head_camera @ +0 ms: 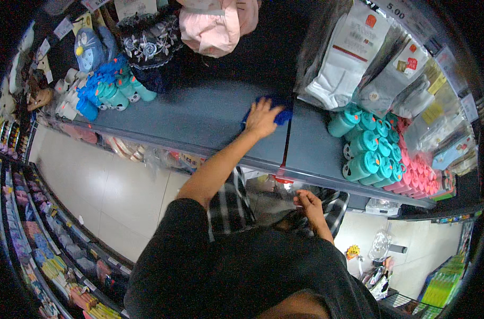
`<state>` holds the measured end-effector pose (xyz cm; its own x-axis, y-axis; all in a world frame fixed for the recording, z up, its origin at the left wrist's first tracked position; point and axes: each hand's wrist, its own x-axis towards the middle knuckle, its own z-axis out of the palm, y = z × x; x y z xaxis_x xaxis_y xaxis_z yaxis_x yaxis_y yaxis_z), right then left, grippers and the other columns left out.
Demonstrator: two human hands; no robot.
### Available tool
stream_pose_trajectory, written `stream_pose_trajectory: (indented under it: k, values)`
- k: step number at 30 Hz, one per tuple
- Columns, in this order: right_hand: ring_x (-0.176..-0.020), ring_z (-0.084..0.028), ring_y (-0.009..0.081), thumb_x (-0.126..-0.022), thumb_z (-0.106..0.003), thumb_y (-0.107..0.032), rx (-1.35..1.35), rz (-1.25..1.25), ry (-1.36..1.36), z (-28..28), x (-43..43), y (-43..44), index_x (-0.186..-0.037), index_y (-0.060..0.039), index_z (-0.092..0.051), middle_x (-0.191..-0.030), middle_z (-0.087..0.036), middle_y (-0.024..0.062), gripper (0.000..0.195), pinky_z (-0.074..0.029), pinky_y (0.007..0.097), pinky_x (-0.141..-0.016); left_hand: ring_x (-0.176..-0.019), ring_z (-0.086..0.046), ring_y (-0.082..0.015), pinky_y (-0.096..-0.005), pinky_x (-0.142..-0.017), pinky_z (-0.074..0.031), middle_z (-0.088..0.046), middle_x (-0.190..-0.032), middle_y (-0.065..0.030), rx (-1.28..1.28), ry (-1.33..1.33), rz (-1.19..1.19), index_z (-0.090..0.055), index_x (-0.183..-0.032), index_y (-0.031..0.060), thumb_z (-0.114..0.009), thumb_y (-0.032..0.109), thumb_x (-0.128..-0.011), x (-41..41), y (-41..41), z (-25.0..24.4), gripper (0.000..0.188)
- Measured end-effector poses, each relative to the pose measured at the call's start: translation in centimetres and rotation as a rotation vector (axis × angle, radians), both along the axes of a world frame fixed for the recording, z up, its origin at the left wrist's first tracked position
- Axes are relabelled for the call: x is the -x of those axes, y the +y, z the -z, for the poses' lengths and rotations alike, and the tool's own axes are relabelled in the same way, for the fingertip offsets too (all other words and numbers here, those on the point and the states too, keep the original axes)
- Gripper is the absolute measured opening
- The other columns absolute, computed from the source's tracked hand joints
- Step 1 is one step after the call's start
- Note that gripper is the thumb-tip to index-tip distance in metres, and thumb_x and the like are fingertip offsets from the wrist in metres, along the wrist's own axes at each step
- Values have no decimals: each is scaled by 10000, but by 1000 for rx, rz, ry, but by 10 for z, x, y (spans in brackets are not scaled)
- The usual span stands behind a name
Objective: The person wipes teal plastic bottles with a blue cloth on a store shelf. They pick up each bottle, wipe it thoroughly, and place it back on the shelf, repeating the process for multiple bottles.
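My left hand (262, 116) is stretched forward, pressing a dark blue cloth (282, 113) onto the grey metal shelf (178, 115). The cloth lies beside a dark seam between two shelf sections. Lower down, my right hand (310, 205) hangs in front of the shelf's front edge with its fingers loosely curled. Whether anything thin is between those fingers is not clear. Teal bottles (367, 163) with panda faces stand in rows on the right section. More teal bottles (113, 96) are grouped at the shelf's left end, next to blue and white ones.
Packaged white socks (337, 71) hang low over the right section. Pink bottles (415, 177) stand past the teal ones. Above the left section hang a blue plush item (89, 50) and pink fabric (214, 30). A stocked shelf rack (66, 247) lines the aisle's other side.
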<state>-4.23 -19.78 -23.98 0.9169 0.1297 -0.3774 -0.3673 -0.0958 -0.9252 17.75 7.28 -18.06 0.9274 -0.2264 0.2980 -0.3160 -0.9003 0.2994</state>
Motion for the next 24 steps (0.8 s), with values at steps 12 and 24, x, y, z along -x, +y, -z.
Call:
stream_pose_trajectory:
  k: [12, 24]
  values:
    - [-777, -576, 84, -963, -546, -252, -61, 55, 77, 1, 16, -11, -1113, -70, -615, -884, -644, 3, 245, -453, 230, -663, -1324, -363, -354, -429, -1113, -280, -399, -1423, -195, 7, 193, 54, -625, -1200, 242, -511, -135, -635, 58, 302, -14, 688]
    - [-880, -603, 109, -972, -519, -293, -43, 97, 153, -7, 18, -26, -1168, -117, -595, -939, -643, -1, 274, -487, 258, -761, -1375, -180, -437, -680, -1040, -154, -231, -1515, -147, 0, 233, -341, -363, -1424, 277, -585, 471, -794, -170, -1, 58, 696]
